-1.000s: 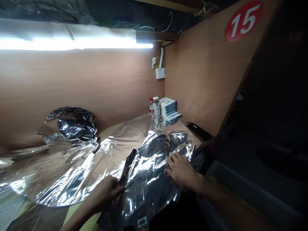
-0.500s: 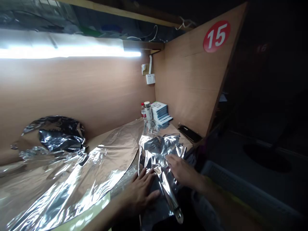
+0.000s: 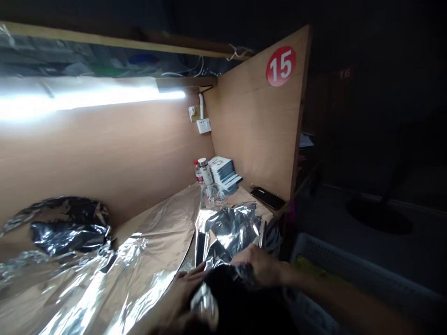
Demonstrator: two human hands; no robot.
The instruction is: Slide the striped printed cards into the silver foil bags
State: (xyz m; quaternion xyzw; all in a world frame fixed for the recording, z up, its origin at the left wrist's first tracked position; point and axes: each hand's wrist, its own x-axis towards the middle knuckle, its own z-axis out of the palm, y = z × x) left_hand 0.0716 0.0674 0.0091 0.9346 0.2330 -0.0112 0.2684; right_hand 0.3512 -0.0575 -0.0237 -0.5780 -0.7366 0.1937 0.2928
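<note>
A sheet of shiny silver film [image 3: 232, 228] lies crumpled over the right part of the worktop, in front of me. My right hand [image 3: 256, 265] is closed on a bunched part of this film, its fingertips partly hidden by folds. Dark, blurred material hangs just below that hand. My left hand [image 3: 190, 279] rests at the film's left edge with its visible fingers stretched out and flat. A dark fold and a shiny, blurred piece [image 3: 204, 302] cover part of it.
A larger silver film sheet [image 3: 153, 228] spreads leftward to a bundled black-and-silver heap [image 3: 70, 228]. At the back corner stand a flask [image 3: 205, 172], a red-capped bottle [image 3: 198, 171] and stacked white booklets or boxes [image 3: 221, 170]. A phone [image 3: 268, 197] lies by the partition [image 3: 258, 125]; a basket [image 3: 328, 256] sits lower right.
My right hand has closed on the film and drawn it toward me, folding it over. My left hand is now partly covered. The view has shifted, so the background sits lower and further left.
</note>
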